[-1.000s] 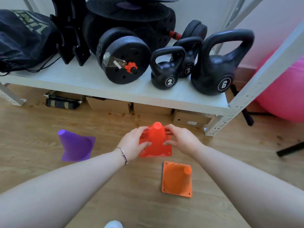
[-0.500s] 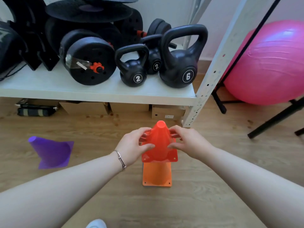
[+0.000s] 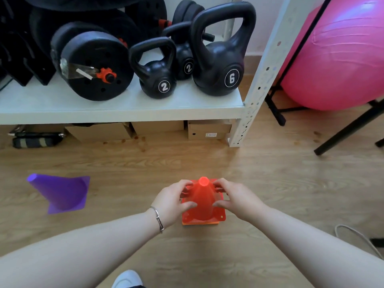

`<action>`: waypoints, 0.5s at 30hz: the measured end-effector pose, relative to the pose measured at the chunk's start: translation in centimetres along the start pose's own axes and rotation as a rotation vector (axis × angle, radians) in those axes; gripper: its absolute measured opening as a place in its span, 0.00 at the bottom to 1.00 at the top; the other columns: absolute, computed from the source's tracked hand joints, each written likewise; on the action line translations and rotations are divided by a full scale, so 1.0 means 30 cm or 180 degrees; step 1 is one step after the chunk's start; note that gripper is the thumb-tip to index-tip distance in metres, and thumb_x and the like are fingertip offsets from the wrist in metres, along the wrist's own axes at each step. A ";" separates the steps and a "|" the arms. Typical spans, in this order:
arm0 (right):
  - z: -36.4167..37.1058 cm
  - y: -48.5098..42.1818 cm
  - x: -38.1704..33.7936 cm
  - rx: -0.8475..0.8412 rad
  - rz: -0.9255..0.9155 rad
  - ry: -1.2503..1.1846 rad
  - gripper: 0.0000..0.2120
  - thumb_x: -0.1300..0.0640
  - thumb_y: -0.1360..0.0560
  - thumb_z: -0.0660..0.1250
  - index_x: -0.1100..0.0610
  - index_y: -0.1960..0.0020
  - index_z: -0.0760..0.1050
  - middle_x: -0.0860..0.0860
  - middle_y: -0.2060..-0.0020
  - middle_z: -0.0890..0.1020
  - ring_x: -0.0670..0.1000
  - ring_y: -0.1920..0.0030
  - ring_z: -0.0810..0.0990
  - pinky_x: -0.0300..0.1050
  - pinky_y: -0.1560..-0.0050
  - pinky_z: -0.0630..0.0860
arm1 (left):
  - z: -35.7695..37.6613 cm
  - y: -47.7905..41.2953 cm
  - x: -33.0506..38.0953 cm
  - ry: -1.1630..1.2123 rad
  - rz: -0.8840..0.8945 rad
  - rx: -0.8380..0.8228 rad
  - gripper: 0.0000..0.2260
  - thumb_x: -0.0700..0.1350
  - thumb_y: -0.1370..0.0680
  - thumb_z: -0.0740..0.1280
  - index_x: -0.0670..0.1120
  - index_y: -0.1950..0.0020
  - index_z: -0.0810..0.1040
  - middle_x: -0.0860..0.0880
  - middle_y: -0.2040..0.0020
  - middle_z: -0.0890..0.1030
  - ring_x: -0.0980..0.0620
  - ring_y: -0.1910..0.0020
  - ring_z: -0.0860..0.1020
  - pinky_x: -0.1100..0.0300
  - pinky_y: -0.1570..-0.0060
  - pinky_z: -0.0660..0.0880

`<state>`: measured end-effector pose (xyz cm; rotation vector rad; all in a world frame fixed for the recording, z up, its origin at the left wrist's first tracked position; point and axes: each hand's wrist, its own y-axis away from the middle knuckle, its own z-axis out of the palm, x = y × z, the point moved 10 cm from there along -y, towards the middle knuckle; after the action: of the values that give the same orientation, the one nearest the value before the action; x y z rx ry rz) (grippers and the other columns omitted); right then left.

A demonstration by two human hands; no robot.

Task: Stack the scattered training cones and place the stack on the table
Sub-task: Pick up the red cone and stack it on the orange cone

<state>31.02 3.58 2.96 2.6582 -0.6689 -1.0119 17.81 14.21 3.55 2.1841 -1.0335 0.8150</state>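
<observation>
Head view, looking down past both forearms to the wooden floor (image 3: 270, 173): a red cone (image 3: 202, 202) stands upright on the floor, nested over an orange cone (image 3: 199, 223) of which only a thin rim of the base shows beneath the red base at the near side. The left hand (image 3: 172, 202), with a bracelet (image 3: 159, 219) at its wrist, and the right hand (image 3: 236, 201) grasp the red cone from opposite sides. The fingers (image 3: 185, 185) curl round the far flank near the tip, and each thumb presses the near flank lower down, so that the cone's body lies between the two hands and its tip stands clear above them. The step in hand appears to be the seating of the red cone on the orange one. It is probably done best by pressing down evenly with both hands, keeping the two square bases aligned, and letting go only when the upper base lies flat on the lower. An uneven push would likely leave the upper cone tilted. A purple cone (image 3: 62, 194) lies on its side well to the left, apart from both hands, its tip pointing away to the left, and it is not yet stacked. Behind stands a white shelf (image 3: 124, 107) bearing kettlebells (image 3: 218, 65), with a pink ball (image 3: 336, 59) to its right. No counter for the finished stack is in view.
</observation>
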 end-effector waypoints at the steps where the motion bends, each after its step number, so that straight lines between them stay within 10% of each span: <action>1: 0.018 -0.002 0.016 -0.0003 0.0033 -0.0027 0.27 0.48 0.33 0.74 0.50 0.37 0.70 0.48 0.41 0.82 0.48 0.40 0.79 0.49 0.41 0.76 | 0.018 -0.006 -0.011 -0.0028 -0.0004 -0.0040 0.26 0.50 0.33 0.75 0.53 0.37 0.72 0.52 0.44 0.80 0.57 0.48 0.79 0.62 0.45 0.75; 15: 0.180 -0.058 0.108 -0.0107 0.0311 -0.0132 0.28 0.51 0.32 0.75 0.54 0.35 0.69 0.53 0.41 0.81 0.52 0.39 0.79 0.48 0.40 0.74 | 0.140 -0.054 -0.146 -0.0083 -0.0168 -0.0267 0.25 0.47 0.33 0.76 0.49 0.39 0.73 0.49 0.44 0.81 0.54 0.47 0.80 0.61 0.44 0.75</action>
<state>30.11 3.29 -3.50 2.5550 -0.7752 -1.0447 18.04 14.08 -2.73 2.1468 -1.0005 0.7084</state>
